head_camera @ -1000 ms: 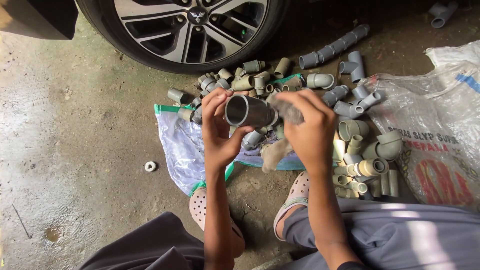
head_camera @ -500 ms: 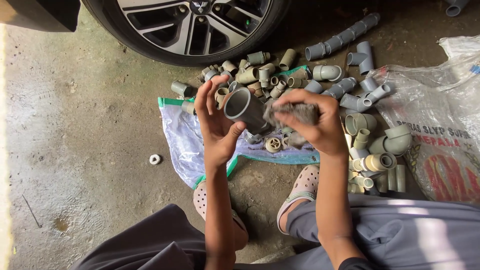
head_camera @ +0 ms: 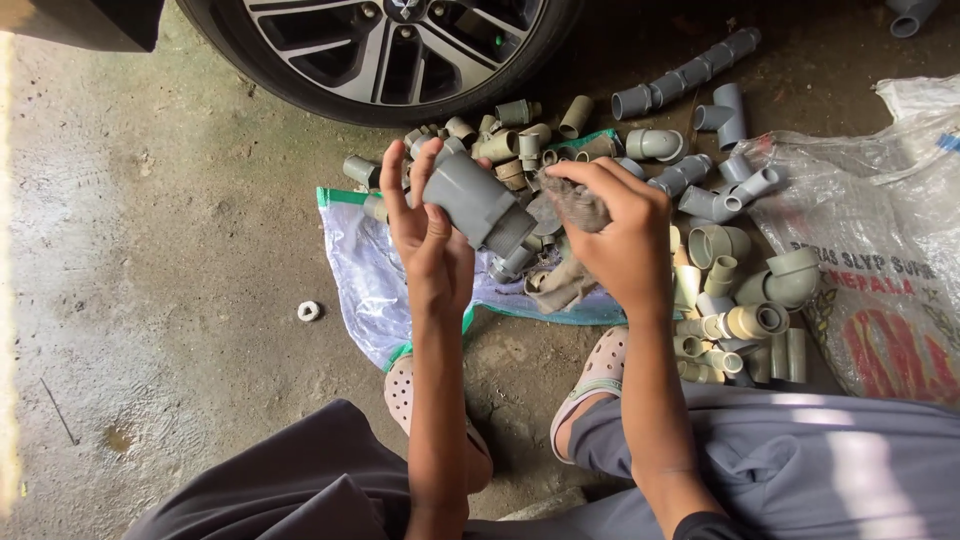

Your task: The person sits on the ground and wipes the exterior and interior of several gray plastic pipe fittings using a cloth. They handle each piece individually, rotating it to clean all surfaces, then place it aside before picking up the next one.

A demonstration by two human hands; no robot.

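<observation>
Nearest the camera, grey trouser legs fold over a squatting person's knees, and two pale perforated clogs rest on the concrete floor, which is rough, stained and damp-looking. Above the knees both forearms rise to the work. The left hand grips a smooth grey plastic pipe fitting, a short cylinder with a stepped collar, held tilted in the air with the fingers stretched along its upper side and the thumb against it. The right hand is curled around a crumpled brown-grey rag, pressing it against the lower end of the fitting. Under the hands lies a flattened woven plastic sack, whitish with a green edge, spread on the floor. A small white ring lies alone on the concrete to the left of it. A heap of pipe fittings, elbows, tees and sleeves in grey and dull tan, spreads over the sack and to the right, up to a second printed sack. Farthest off, at the top edge, stands a car wheel with a spoked alloy rim and black tyre.
</observation>
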